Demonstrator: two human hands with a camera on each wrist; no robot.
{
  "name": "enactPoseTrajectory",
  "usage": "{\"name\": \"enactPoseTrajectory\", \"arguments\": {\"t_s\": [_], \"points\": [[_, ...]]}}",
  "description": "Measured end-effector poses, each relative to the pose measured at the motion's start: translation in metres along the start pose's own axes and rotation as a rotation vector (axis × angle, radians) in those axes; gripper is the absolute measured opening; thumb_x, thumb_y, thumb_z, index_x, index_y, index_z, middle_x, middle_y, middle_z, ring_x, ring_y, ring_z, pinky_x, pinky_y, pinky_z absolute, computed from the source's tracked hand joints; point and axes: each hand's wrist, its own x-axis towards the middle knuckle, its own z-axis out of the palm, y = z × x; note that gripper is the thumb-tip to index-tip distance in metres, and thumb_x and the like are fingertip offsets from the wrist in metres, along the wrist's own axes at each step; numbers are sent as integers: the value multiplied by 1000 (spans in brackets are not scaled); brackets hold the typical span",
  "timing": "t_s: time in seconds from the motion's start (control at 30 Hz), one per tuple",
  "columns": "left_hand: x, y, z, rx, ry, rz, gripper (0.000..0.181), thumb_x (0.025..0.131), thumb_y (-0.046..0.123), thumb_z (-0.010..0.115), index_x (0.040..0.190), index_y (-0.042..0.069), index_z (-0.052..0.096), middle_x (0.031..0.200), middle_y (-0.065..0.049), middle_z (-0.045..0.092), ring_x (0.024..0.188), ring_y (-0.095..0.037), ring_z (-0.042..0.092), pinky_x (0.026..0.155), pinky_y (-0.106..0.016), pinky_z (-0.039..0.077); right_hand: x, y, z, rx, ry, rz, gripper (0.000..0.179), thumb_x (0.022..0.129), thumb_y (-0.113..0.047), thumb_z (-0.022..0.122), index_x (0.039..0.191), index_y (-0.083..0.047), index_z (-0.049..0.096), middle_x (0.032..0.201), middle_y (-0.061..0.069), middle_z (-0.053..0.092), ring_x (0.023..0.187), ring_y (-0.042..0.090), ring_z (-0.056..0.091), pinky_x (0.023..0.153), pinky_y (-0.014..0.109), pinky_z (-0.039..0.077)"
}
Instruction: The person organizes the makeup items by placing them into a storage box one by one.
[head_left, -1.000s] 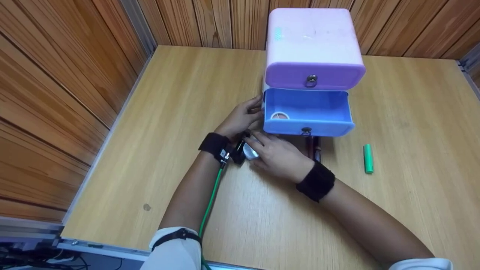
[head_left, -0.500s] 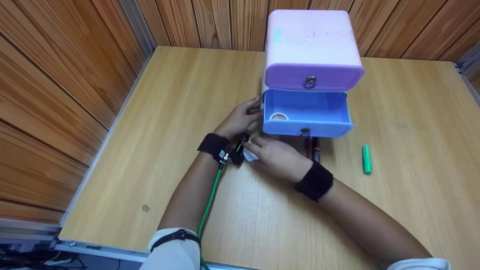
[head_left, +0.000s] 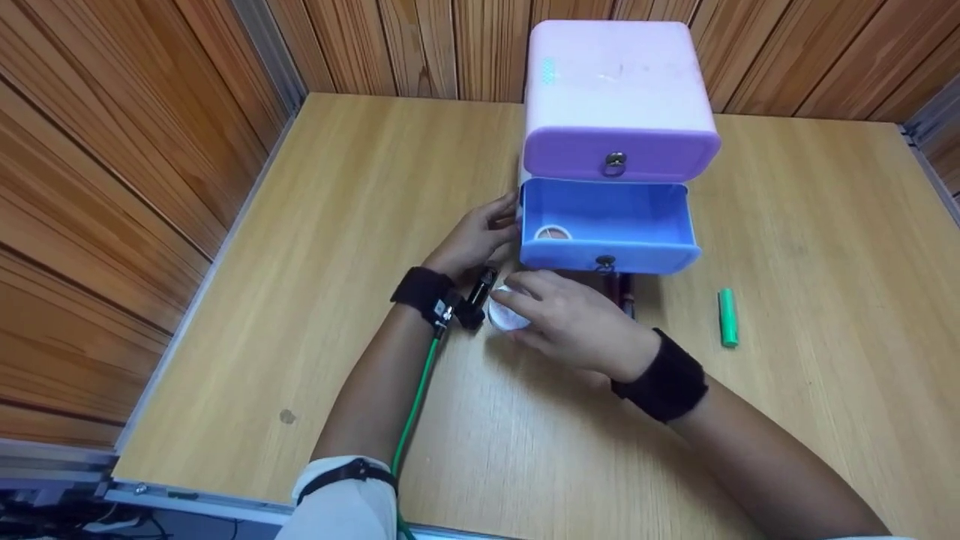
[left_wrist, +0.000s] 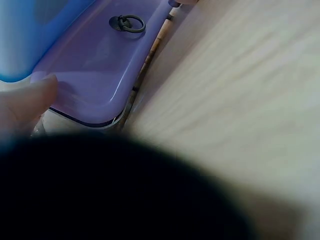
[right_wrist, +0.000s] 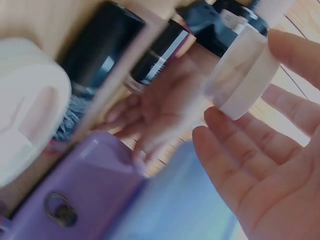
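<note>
In the head view my right hand (head_left: 581, 326) holds a flat, round white thing (head_left: 508, 309) with a broad rim, left of the drawer chest's front. The right wrist view shows it pinched between fingertips and thumb; its kind is unclear. My left hand (head_left: 472, 238) lies against the chest's left side, fingers extended. In the left wrist view its thumb (left_wrist: 32, 102) is by the corner of the lower purple drawer (left_wrist: 100, 65). The blue drawer (head_left: 611, 255) stands pulled out, with a white ring-shaped thing (head_left: 553, 233) inside.
The pink-topped chest (head_left: 615, 75) stands against the wooden back wall. A green marker-like stick (head_left: 727, 318) lies to the right. Dark cylinders (right_wrist: 102, 45) and a blurred white round thing (right_wrist: 30, 60) appear in the right wrist view. A green cable (head_left: 415, 416) follows the left forearm.
My right hand has drawn slightly right and toward the body, and more of the round white thing now shows. My left hand keeps its place at the chest's side.
</note>
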Motion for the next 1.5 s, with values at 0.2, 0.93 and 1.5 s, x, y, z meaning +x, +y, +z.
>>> {"name": "enactPoseTrajectory", "arguments": {"t_s": [0.2, 0.93, 1.5], "points": [[1, -2, 0, -126, -26, 25, 60, 97, 16, 61, 151, 23, 35, 142, 3, 50, 125, -12, 50, 100, -26, 41, -3, -7, -20, 27, 122, -81, 47, 87, -26, 75, 128, -7, 62, 120, 13, 61, 110, 25, 57, 91, 39, 50], [8, -3, 2, -65, -26, -29, 63, 98, 18, 61, 153, 23, 31, 144, -2, 48, 126, -15, 49, 99, -26, 43, -15, 65, -82, 168, 287, 304, 43, 84, -22, 78, 124, -10, 66, 123, 4, 62, 115, 22, 55, 93, 38, 47], [6, -10, -5, -60, -6, -11, 63, 96, 16, 63, 151, 25, 34, 140, -1, 52, 123, -14, 52, 101, -27, 41, -10, 85, -80, 211, -30, 709, 47, 89, -36, 71, 125, -7, 65, 116, 10, 64, 103, 26, 53, 87, 48, 40]]}}
